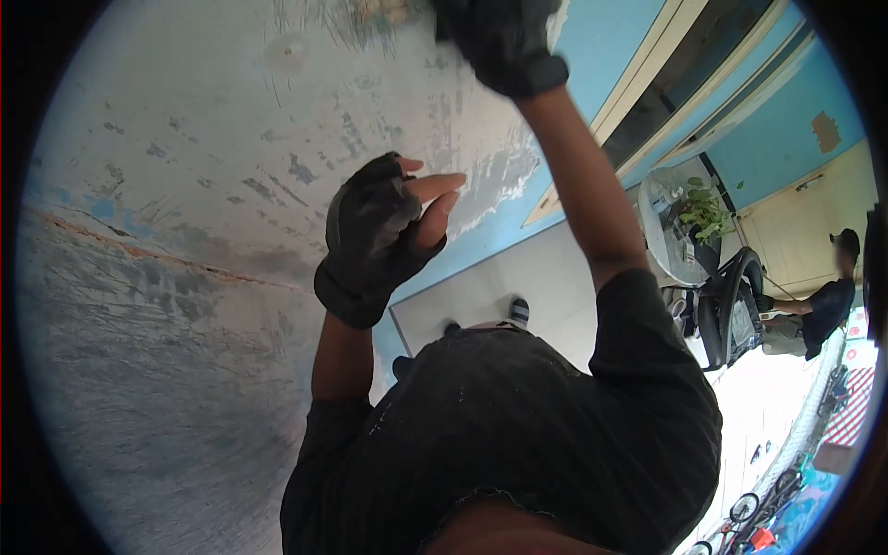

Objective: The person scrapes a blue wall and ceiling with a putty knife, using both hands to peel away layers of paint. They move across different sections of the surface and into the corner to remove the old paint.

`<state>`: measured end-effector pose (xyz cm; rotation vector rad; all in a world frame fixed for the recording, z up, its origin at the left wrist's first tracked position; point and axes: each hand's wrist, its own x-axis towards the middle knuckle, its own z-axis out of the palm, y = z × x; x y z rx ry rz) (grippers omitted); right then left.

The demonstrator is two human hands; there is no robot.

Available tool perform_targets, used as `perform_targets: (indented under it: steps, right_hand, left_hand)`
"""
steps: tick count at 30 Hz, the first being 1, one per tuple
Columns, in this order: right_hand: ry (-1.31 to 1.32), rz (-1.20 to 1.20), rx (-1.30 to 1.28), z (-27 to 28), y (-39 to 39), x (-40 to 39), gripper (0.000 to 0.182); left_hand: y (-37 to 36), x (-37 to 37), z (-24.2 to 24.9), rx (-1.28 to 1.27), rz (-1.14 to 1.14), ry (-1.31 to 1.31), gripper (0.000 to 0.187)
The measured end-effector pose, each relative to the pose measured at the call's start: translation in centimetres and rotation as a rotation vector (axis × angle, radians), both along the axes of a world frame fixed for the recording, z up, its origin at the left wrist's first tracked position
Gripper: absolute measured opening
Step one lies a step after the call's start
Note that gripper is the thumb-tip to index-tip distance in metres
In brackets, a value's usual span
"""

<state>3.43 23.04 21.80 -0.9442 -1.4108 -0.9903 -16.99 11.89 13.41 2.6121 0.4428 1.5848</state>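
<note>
– Black-gloved left hand (379, 231)?
– Loosely curled, fingers (433, 188) apart, in front of the scraped grey-white wall (222, 120).
– Black-gloved right hand (499, 42)?
– Blurred at the view's top edge; I cannot tell its grip.

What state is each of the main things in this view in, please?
Left hand: gloved, loosely curled, no held object visible.
Right hand: gloved, blurred, partly cut off; grip unclear.
Wall: scuffed, paint patchy.
Footwear: worn.
Plant: green, leafy.
</note>
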Motion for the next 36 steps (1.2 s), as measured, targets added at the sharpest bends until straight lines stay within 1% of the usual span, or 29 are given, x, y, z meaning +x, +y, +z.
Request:
perform_targets:
  steps: [2,3,4,5,6,7,8,10,11,13,14,15,17,19,20,22,24,25,26,27,28,29,30,31,32,33,34,36]
  right_hand:
    - [-0.021,0.036,0.132,2.2,0.8,-0.3,0.075]
    - [-0.033,-0.037,0.156,2.0,1.6,-0.2,0.075]
    - [-0.028,-0.029,0.148,0.8,1.7,-0.2,0.075]
    - [0.013,-0.067,0.046,-0.9,1.3,-0.5,0.076]
    - [0.053,-0.107,-0.055,-3.0,0.9,-0.7,0.076]
    - [0.062,-0.093,-0.099,-6.5,0.6,-0.7,0.076]
    - [0.083,0.1,-0.339,-9.4,-1.3,-0.8,0.075]
    - [0.133,0.061,-0.204,-17.8,0.4,-1.3,0.068]
    - [0.12,0.019,-0.197,-21.0,0.8,-1.3,0.071]
    - [0.136,0.048,-0.206,-20.7,0.2,-1.3,0.072]
    - [0.148,0.077,-0.201,-20.1,0.4,-1.1,0.073]
    - [0.12,0.081,-0.275,-17.1,-0.4,-1.0,0.082]
    - [0.095,0.096,-0.203,-9.5,-0.4,-1.1,0.081]
    - [0.035,-0.041,-0.148,-2.2,-0.5,-1.1,0.077]
    - [0.002,-0.016,-0.081,0.0,-0.7,-0.8,0.076]
    - [-0.001,-0.01,-0.031,1.3,-0.2,-0.7,0.077]
    - [0.011,-0.09,-0.109,-0.3,-0.4,-1.1,0.076]
    - [-0.01,0.1,-0.696,-1.3,-2.1,-0.2,0.073]
    - [0.029,0.033,-0.205,-5.6,-0.1,-0.7,0.071]
    - [0.032,-0.095,-0.157,-8.9,0.3,-1.7,0.071]
    - [0.026,-0.094,-0.251,-12.6,-0.1,-2.1,0.073]
    - [0.003,-0.085,-0.303,-16.4,-0.2,-2.4,0.078]
    - [-0.018,-0.088,-0.331,-19.5,-0.1,-2.2,0.074]
    - [-0.026,-0.046,-0.31,-21.0,-0.1,-1.8,0.07]
    - [-0.001,-0.027,-0.281,-20.6,0.2,-1.6,0.069]
    - [0.028,-0.006,-0.292,-18.6,0.0,-1.7,0.068]
    - [0.058,0.013,-0.306,-15.4,-0.7,-1.8,0.067]
    - [0.004,-0.002,-0.229,-8.2,-0.3,-1.1,0.078]
  left_hand:
    - [0.0,0.3,-0.5,0.005,0.04,-0.002,0.014]
    - [0.2,0.3,-0.7,0.014,0.031,-0.008,0.018]
    - [0.3,0.3,-0.9,0.023,0.021,-0.013,0.022]
    - [0.3,0.3,-1.1,0.017,0.029,-0.01,0.022]
    - [0.3,0.2,-1.2,0.012,0.033,-0.014,0.023]
    - [0.3,0.1,-1.4,0.007,0.036,-0.018,0.024]
    - [0.4,0.0,-1.5,0.003,0.04,-0.017,0.024]
    - [0.4,-0.3,-1.7,-0.018,0.047,-0.02,0.024]
    - [0.1,-0.5,-1.6,-0.025,0.05,-0.018,0.024]
    - [-0.4,-0.9,-0.8,-0.105,0.072,-0.007,0.023]
    - [-0.3,-0.9,-0.9,-0.092,0.074,-0.011,0.023]
    - [-0.1,-1.0,-1.2,-0.056,0.057,-0.028,0.022]
    - [0.2,-0.8,-1.3,-0.006,0.034,-0.049,0.022]
    - [0.0,-0.5,-1.2,-0.056,0.031,-0.028,0.02]
    - [-0.1,-0.3,-1.2,-0.051,0.027,-0.03,0.02]
    - [-0.1,0.2,-1.0,-0.018,0.023,-0.029,0.02]
    - [-0.1,0.2,-1.1,-0.023,0.015,-0.018,0.02]
    - [0.0,0.1,-1.1,-0.033,0.013,-0.006,0.02]
    - [0.0,0.1,-1.2,-0.015,0.013,-0.01,0.02]
    - [-0.2,0.1,-1.2,-0.049,0.037,-0.02,0.019]
    - [-0.3,0.0,-1.1,-0.079,0.061,-0.031,0.019]
    - [-0.3,-0.2,-0.8,-0.072,0.061,-0.018,0.017]
    - [-0.3,-0.4,-0.8,-0.044,0.059,-0.026,0.017]
    - [-0.2,-0.5,-0.9,-0.034,0.084,-0.033,0.017]
    - [-0.3,-0.6,-0.9,-0.031,0.108,-0.038,0.017]
    - [-0.4,-0.7,-0.8,-0.045,0.11,-0.052,0.016]
    - [-0.2,-0.8,-0.8,-0.027,0.105,-0.055,0.016]
    - [0.0,-0.9,-1.1,-0.067,0.084,-0.048,0.013]
